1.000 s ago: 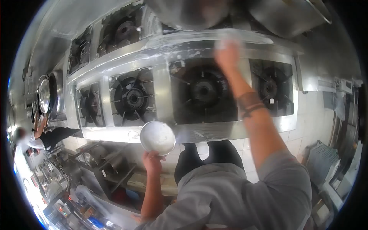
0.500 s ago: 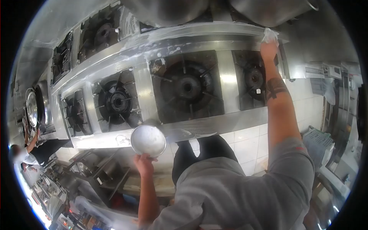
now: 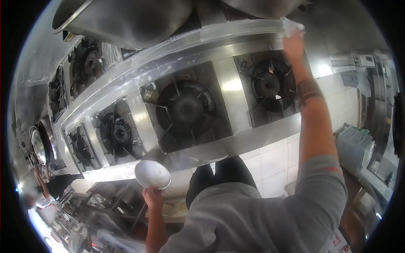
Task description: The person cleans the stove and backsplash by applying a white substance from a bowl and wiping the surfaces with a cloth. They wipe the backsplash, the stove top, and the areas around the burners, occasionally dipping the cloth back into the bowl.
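Observation:
My left hand (image 3: pixel 152 196) grips the rim of a round metal bowl (image 3: pixel 152 174), held near the front edge of the steel stove (image 3: pixel 249 134). Stretched out to the far right, my right hand (image 3: pixel 294 42) is closed on a whitish cloth (image 3: pixel 292 28). The cloth touches the raised back ledge (image 3: pixel 236 30) of the stove, where whitish suds streak the metal. Nearest that arm is the right-hand burner (image 3: pixel 267 83), with a small white scrap on it. A larger burner (image 3: pixel 188 106) lies between my two hands.
Large metal pots (image 3: pixel 139 21) stand behind the ledge. More burners (image 3: pixel 119 131) run along the left. At far left, another person (image 3: pixel 44 198) is beside a shiny round pan (image 3: pixel 38 145). A greenish-grey crate (image 3: pixel 355 145) stands on the right, near the tiled floor.
The camera view has shifted and turned. My right hand with the cloth has moved a little along the back ledge. The bowl stays in my left hand, tilted slightly differently.

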{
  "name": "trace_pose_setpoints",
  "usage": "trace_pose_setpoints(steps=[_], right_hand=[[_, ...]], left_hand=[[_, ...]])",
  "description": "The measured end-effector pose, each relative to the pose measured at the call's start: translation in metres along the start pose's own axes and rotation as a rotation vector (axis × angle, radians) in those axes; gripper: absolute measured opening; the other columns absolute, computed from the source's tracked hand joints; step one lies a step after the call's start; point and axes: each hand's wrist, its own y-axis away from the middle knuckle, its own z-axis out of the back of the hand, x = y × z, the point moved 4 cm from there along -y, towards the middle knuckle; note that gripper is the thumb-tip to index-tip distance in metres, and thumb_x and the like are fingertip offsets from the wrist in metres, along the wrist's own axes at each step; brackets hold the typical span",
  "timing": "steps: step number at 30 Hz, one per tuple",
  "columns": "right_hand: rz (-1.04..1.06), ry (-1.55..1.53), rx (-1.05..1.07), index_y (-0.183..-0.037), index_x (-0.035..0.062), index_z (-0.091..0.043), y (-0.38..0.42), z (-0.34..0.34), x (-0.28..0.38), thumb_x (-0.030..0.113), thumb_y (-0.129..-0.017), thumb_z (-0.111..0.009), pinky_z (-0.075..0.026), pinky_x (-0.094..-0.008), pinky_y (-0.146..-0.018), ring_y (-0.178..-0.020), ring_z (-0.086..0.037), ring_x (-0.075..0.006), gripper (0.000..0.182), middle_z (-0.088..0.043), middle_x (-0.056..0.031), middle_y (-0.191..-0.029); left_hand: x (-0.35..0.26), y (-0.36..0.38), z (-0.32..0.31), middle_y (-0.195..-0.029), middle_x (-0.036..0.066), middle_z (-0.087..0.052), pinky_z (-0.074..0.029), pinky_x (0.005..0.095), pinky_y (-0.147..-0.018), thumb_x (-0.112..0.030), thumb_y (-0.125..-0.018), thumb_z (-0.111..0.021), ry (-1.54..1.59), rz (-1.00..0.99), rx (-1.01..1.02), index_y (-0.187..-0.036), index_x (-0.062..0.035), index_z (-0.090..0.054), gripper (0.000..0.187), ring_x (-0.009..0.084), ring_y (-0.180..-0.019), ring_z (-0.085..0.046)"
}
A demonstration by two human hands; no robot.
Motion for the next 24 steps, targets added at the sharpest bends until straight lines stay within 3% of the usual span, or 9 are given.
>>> trace_pose_setpoints(steps=[2, 4, 5, 9, 11, 14, 16, 20, 24], right_hand=[[0.015, -0.096, -0.021, -0.138, 0.0081, -0.056, -0.007, 0.000, -0.019, 0.017, -0.082, -0.060, -0.034, -0.0484, -0.116, -0.136, -0.044, -0.0405, 0.057, -0.056, -0.0225, -0.140], [-0.087, 0.112, -0.078, -0.135, 0.0014, -0.057, 0.006, -0.008, 0.023, 0.016, -0.082, -0.059, -0.034, -0.0494, -0.116, -0.135, -0.044, -0.0426, 0.055, -0.054, -0.0242, -0.141], [-0.006, -0.220, -0.130, -0.134, -0.0052, -0.056, 0.015, 0.014, 0.079, 0.017, -0.081, -0.058, -0.028, -0.0498, -0.120, -0.137, -0.042, -0.0446, 0.057, -0.051, -0.0278, -0.143], [0.256, -0.323, 0.001, -0.142, 0.0143, -0.055, 0.039, 0.024, 0.224, 0.013, -0.077, -0.063, -0.033, -0.0510, -0.117, -0.132, -0.048, -0.0404, 0.065, -0.058, -0.0215, -0.136], [0.170, -0.250, 0.093, -0.139, 0.0139, -0.058, 0.033, 0.019, 0.195, 0.014, -0.078, -0.063, -0.032, -0.0511, -0.117, -0.134, -0.047, -0.0391, 0.061, -0.058, -0.0203, -0.136], [0.041, -0.194, 0.121, -0.133, 0.0098, -0.064, 0.011, 0.027, 0.122, 0.017, -0.080, -0.063, -0.034, -0.0507, -0.116, -0.135, -0.046, -0.0395, 0.053, -0.059, -0.0211, -0.135], [0.061, -0.140, 0.083, -0.133, 0.0081, -0.064, 0.014, 0.022, 0.138, 0.017, -0.077, -0.066, -0.033, -0.0497, -0.117, -0.131, -0.048, -0.0402, 0.057, -0.059, -0.0210, -0.134], [0.199, -0.362, 0.131, -0.126, 0.0028, -0.064, 0.040, 0.025, 0.242, 0.015, -0.075, -0.068, -0.037, -0.0473, -0.115, -0.134, -0.045, -0.0429, 0.052, -0.057, -0.0210, -0.137], [0.003, -0.076, 0.225, -0.137, 0.0031, -0.056, 0.028, 0.012, 0.128, 0.021, -0.082, -0.064, -0.030, -0.0481, -0.120, -0.138, -0.044, -0.0415, 0.059, -0.049, -0.0238, -0.146]], left_hand=[[0.004, 0.001, 0.011, -0.090, 0.015, -0.064, -0.057, 0.0371, -0.062, 0.005, -0.074, -0.067, 0.011, 0.021, -0.017, -0.083, 0.0043, -0.063, 0.010, 0.0267, -0.069, -0.068], [-0.015, 0.008, -0.005, -0.089, 0.015, -0.065, -0.057, 0.0364, -0.062, 0.002, -0.075, -0.068, -0.981, -0.489, 0.188, -0.083, 0.0040, -0.062, 0.010, 0.0271, -0.068, -0.068], [-0.018, 0.008, -0.006, -0.089, 0.015, -0.065, -0.057, 0.0364, -0.062, 0.002, -0.075, -0.068, -0.984, -0.495, 0.183, -0.083, 0.0040, -0.062, 0.010, 0.0271, -0.068, -0.068], [-0.023, 0.009, -0.009, -0.076, 0.016, -0.067, -0.054, 0.0392, -0.064, 0.011, -0.074, -0.062, -0.969, -0.563, 0.215, -0.082, 0.0006, -0.062, 0.013, 0.0315, -0.067, -0.068], [-0.026, 0.007, -0.012, -0.076, 0.015, -0.067, -0.054, 0.0387, -0.065, 0.011, -0.073, -0.063, -1.017, -0.606, 0.240, -0.080, 0.0004, -0.063, 0.013, 0.0313, -0.068, -0.068], [-0.018, 0.003, -0.002, -0.075, 0.015, -0.068, -0.054, 0.0386, -0.065, 0.012, -0.070, -0.065, -0.425, -0.164, 0.019, -0.078, 0.0013, -0.063, 0.014, 0.0304, -0.070, -0.068], [-0.030, 0.011, -0.018, -0.078, 0.016, -0.069, -0.054, 0.0391, -0.065, 0.012, -0.068, -0.067, -0.950, -0.393, 0.145, -0.082, 0.0016, -0.065, 0.017, 0.0294, -0.075, -0.069], [-0.006, -0.003, 0.008, -0.081, 0.017, -0.070, -0.054, 0.0391, -0.065, 0.011, -0.066, -0.069, -1.072, -0.541, 0.145, -0.083, 0.0016, -0.067, 0.019, 0.0295, -0.076, -0.069], [-0.022, 0.006, -0.009, -0.082, 0.017, -0.070, -0.054, 0.0385, -0.063, 0.010, -0.067, -0.067, -1.086, -0.589, 0.121, -0.082, 0.0020, -0.067, 0.016, 0.0282, -0.072, -0.069]])
